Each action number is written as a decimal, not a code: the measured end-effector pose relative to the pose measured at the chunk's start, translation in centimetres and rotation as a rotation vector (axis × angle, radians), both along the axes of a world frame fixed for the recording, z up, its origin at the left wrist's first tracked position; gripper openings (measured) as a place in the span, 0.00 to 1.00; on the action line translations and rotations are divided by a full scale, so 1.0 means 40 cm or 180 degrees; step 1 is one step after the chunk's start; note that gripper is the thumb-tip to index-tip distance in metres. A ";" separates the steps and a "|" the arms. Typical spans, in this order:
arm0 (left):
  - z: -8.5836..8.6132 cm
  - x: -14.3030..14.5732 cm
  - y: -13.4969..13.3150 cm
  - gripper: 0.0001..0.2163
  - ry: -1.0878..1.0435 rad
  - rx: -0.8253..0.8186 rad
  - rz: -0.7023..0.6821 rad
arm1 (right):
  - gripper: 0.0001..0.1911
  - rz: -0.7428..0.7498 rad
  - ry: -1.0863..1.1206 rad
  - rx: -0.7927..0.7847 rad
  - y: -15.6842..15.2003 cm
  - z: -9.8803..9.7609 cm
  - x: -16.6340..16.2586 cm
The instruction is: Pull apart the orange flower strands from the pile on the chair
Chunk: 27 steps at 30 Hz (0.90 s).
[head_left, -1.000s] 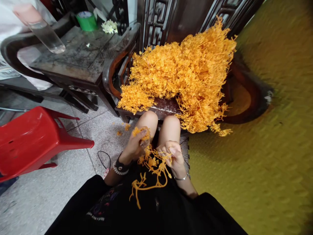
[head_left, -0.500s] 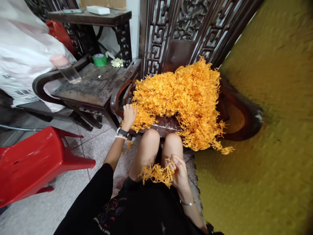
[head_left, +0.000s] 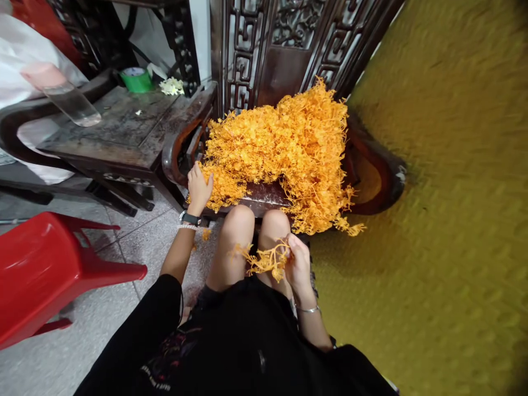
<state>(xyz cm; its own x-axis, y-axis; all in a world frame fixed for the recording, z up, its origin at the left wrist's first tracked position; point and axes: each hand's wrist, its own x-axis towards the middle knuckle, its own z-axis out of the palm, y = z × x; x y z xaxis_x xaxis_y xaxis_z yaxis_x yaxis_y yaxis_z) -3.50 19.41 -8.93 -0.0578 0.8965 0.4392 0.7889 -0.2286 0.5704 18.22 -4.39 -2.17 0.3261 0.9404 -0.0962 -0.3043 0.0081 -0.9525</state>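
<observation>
A big heap of orange plastic sprigs (head_left: 284, 148) lies on the seat of a dark carved wooden chair (head_left: 264, 193) in front of my knees. My left hand (head_left: 199, 187), wearing a watch, reaches out to the heap's left edge and touches the sprigs with its fingers curled on them. My right hand (head_left: 297, 263) stays above my lap, closed on a small bunch of orange sprigs (head_left: 266, 259) that hangs over my right knee.
A dark wooden side table (head_left: 124, 132) at left carries a clear bottle with a pink cap (head_left: 61, 93), a green tape roll (head_left: 137, 80) and small white flowers (head_left: 172, 86). A red plastic stool (head_left: 45, 269) lies tipped on the tiled floor. A yellow textured surface (head_left: 445, 220) fills the right.
My left hand left the bunch in my lap and reached forward to the heap's left edge. My right hand kept the small bunch. The view shifted a little.
</observation>
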 end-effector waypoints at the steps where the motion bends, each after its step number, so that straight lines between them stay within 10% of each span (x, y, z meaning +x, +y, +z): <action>1: 0.013 0.000 -0.015 0.28 -0.0045 0.0077 -0.0007 | 0.25 -0.0034 -0.0047 0.0012 0.001 0.006 0.002; 6: 0.052 0.014 -0.090 0.19 -0.0192 0.0274 -0.0184 | 0.23 -0.0145 -0.0129 0.0052 0.014 0.032 0.004; 13: -0.022 -0.012 -0.069 0.19 0.0327 -0.0719 0.0194 | 0.20 -0.0495 0.0093 0.0028 0.023 0.032 0.015; 22: 0.019 -0.026 -0.162 0.16 -0.0423 0.0032 0.0258 | 0.20 -0.0706 0.0172 0.0123 0.025 0.016 0.040; 27: 0.094 0.057 -0.314 0.16 -0.1698 -0.0666 -0.1178 | 0.18 -0.0481 0.0242 0.0234 0.033 0.024 0.021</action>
<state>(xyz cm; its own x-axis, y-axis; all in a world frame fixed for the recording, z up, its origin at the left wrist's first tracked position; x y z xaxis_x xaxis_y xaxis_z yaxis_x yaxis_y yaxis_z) -1.22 6.87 -5.16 0.1085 0.9619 0.2509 0.2786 -0.2717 0.9212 19.04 -3.07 -1.22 0.4587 0.8866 -0.0587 -0.3654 0.1280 -0.9220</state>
